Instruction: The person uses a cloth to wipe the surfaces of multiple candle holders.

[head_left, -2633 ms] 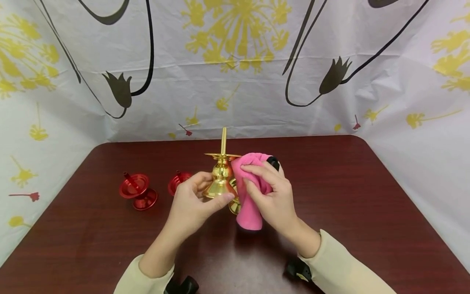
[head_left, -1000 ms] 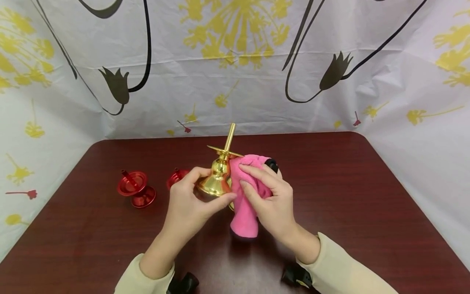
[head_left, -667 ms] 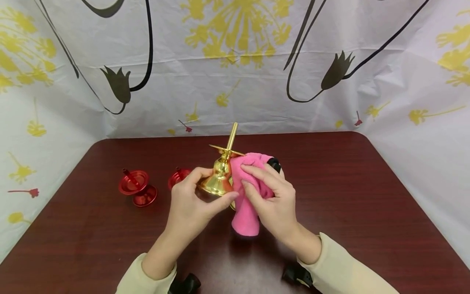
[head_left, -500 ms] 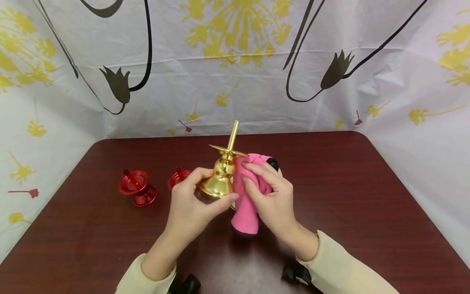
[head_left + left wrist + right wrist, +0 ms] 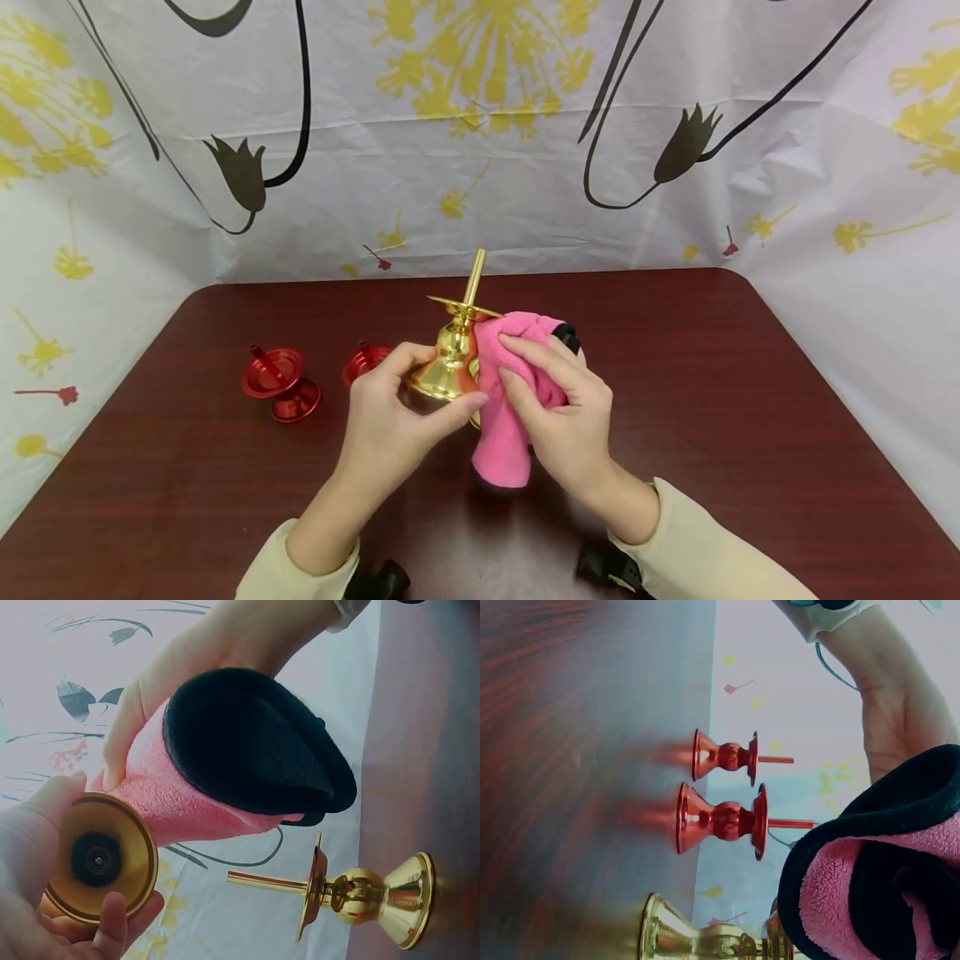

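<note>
My left hand [image 5: 393,417] holds a shiny gold candlestick [image 5: 444,379] by its flared base, thumb at the near rim and fingers behind. The candlestick is raised and leans, its thin spike pointing up and slightly right. In the left wrist view, its round hollow underside [image 5: 131,889] faces the camera. My right hand [image 5: 573,417] grips a bunched pink cloth [image 5: 504,446] with black edging, right at the candlestick's right side. Behind the cloth, a second gold candlestick [image 5: 409,900] stands upright on the table, mostly hidden in the head view.
Two red candlesticks stand on the dark reddish-brown table [image 5: 712,417]: one red candlestick [image 5: 296,402] farther left, another red candlestick [image 5: 366,360] partly behind my left hand. A white sheet [image 5: 525,208] with flower prints hangs around the back and sides.
The held candlestick has gone from upright to leaning, its spike tilted right. The cloth shifts slightly back and forth along its right side with my right hand; the red candlesticks stay put.
</note>
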Demonstrator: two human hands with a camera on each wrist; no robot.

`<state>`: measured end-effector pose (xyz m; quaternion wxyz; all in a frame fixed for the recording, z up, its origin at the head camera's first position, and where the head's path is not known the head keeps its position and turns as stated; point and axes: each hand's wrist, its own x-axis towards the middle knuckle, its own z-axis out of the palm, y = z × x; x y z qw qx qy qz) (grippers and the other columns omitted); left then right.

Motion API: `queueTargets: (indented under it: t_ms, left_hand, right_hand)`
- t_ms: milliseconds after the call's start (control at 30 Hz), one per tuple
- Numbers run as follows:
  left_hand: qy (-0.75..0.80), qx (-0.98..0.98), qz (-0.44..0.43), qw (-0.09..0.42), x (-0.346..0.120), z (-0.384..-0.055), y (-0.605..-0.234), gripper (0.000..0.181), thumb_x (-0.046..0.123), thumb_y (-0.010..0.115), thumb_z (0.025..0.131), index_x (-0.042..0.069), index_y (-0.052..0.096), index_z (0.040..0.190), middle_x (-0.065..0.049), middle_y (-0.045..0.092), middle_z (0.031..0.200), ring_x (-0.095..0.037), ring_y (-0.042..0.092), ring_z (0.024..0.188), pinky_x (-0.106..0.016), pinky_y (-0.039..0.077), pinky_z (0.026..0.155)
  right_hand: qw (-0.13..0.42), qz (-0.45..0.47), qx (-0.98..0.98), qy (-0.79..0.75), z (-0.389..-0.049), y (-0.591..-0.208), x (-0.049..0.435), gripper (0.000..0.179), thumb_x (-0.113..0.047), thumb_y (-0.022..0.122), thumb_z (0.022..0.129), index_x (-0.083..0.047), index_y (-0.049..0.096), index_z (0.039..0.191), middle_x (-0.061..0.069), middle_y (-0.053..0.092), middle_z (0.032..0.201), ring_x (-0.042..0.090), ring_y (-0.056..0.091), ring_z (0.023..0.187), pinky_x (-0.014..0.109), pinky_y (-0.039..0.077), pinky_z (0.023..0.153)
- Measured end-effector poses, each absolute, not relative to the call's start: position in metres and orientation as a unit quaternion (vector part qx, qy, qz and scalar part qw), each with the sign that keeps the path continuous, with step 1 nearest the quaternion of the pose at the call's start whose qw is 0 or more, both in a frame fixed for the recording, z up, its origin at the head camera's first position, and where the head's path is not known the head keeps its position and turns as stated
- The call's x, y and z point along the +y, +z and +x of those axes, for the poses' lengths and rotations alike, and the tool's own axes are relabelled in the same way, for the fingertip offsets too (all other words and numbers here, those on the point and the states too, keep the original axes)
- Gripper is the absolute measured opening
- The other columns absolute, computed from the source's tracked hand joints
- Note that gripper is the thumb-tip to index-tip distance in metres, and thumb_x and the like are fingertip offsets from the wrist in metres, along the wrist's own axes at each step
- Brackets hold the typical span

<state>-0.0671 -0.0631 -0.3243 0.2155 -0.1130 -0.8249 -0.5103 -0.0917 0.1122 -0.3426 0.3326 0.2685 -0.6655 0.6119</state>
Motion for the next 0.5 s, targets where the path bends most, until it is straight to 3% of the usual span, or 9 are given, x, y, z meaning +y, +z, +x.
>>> queueTargets:
  t_ms: [233, 367, 500]
  left_hand:
    - [-0.470, -0.840, -0.123, 0.242, -0.0631, -0.0655, -0.3224, 0.048, 0.028, 0.094, 0.065, 0.009, 0.067, 0.101, 0.000, 0.073, 0.087, -0.008, 0.063, 0.072, -0.029, 0.055, 0.058]
    - [-0.443, -0.842, -0.128, 0.279, -0.0637, -0.0651, -0.3236, 0.050, 0.029, 0.094, 0.064, 0.008, 0.067, 0.100, 0.000, 0.073, 0.088, -0.006, 0.063, 0.075, -0.026, 0.054, 0.060]
    - [-0.454, -0.837, -0.114, 0.284, -0.0640, -0.0675, -0.3275, 0.048, 0.028, 0.094, 0.065, 0.008, 0.068, 0.099, 0.000, 0.073, 0.087, -0.007, 0.062, 0.072, -0.027, 0.053, 0.058]
  right_hand:
    - [0.357, 0.298, -0.656, 0.594, -0.0894, -0.3390, 0.1100, 0.025, 0.003, 0.077, 0.081, 0.002, 0.075, 0.106, 0.016, 0.073, 0.102, 0.015, 0.063, 0.097, 0.018, 0.051, 0.078]
    - [0.322, 0.273, -0.676, 0.604, -0.0903, -0.3387, 0.1110, 0.029, 0.009, 0.076, 0.079, 0.000, 0.075, 0.107, 0.015, 0.072, 0.104, 0.012, 0.062, 0.095, 0.015, 0.052, 0.071]
    - [0.274, 0.237, -0.695, 0.621, -0.0939, -0.3428, 0.1129, 0.028, 0.010, 0.074, 0.080, 0.001, 0.075, 0.107, 0.014, 0.072, 0.107, 0.011, 0.062, 0.098, 0.016, 0.056, 0.068]
